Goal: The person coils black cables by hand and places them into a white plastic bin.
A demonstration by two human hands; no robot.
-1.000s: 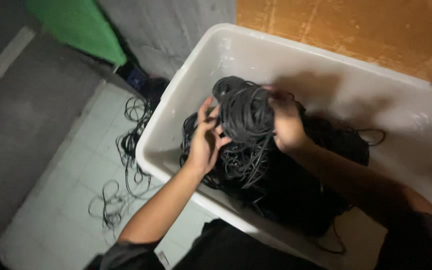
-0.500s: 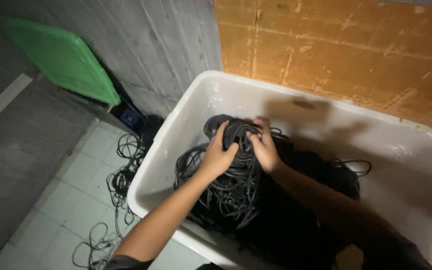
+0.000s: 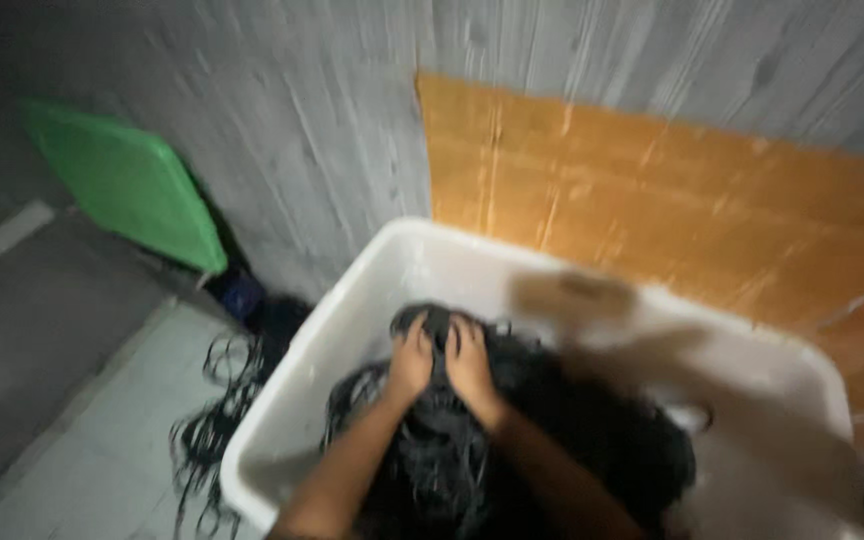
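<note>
A large white plastic tub [image 3: 352,330] holds a tangled heap of thin black cords [image 3: 572,430]. My left hand [image 3: 412,362] and my right hand [image 3: 469,362] sit side by side at the far end of the heap, both closed on a bundle of the black cords [image 3: 435,322] near the tub's back wall. Both forearms reach in from the bottom of the view over the heap. The picture is blurred by motion.
More black cords [image 3: 214,420] lie loose on the pale tiled floor left of the tub. A green plastic lid [image 3: 122,180] leans against the grey wall [image 3: 292,130]. An orange wooden board [image 3: 672,210] stands behind the tub.
My view has tilted up toward the wall. Both hands have drawn close together and pushed the cord bundle farther toward the tub's back wall.
</note>
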